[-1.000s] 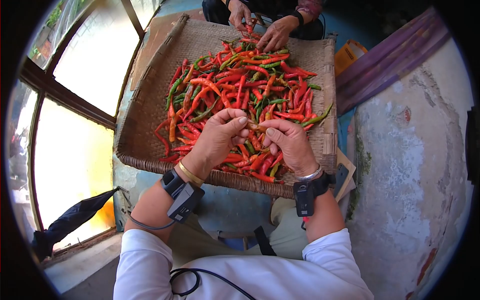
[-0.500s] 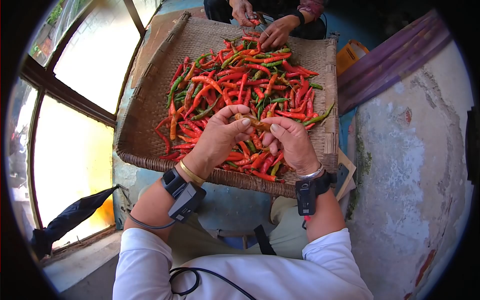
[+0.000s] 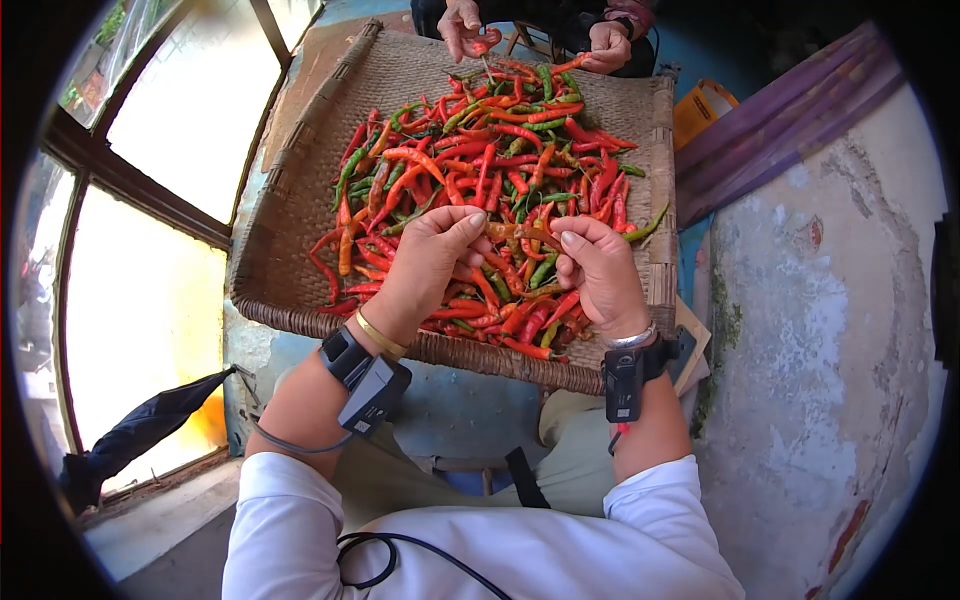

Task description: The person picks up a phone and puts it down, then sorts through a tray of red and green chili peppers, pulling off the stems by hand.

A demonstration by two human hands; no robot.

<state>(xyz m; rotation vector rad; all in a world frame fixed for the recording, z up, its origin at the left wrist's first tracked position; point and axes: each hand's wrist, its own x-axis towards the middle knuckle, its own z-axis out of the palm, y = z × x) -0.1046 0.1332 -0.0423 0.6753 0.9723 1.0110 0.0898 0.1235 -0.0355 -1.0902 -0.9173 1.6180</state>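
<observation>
Over the near half of a woven tray (image 3: 290,210), my left hand (image 3: 432,258) pinches one end of an orange-brown pepper (image 3: 520,232). The other end sits between the thumb and fingers of my right hand (image 3: 598,270). The pepper is stretched roughly level between the two hands. Below and beyond them lies a heap of red, orange and green peppers (image 3: 490,160). Part of the heap is hidden behind my hands.
Across the tray, another person's hands (image 3: 608,46) hold red peppers at its far edge. A window (image 3: 150,300) is on the left, with a dark folded umbrella (image 3: 150,430) below. On the right are a worn wall (image 3: 800,350), purple cloth (image 3: 780,120) and an orange container (image 3: 698,110).
My hands have moved slightly apart, and more of the pepper shows between them. The other person's hands have separated, one moving left and one right.
</observation>
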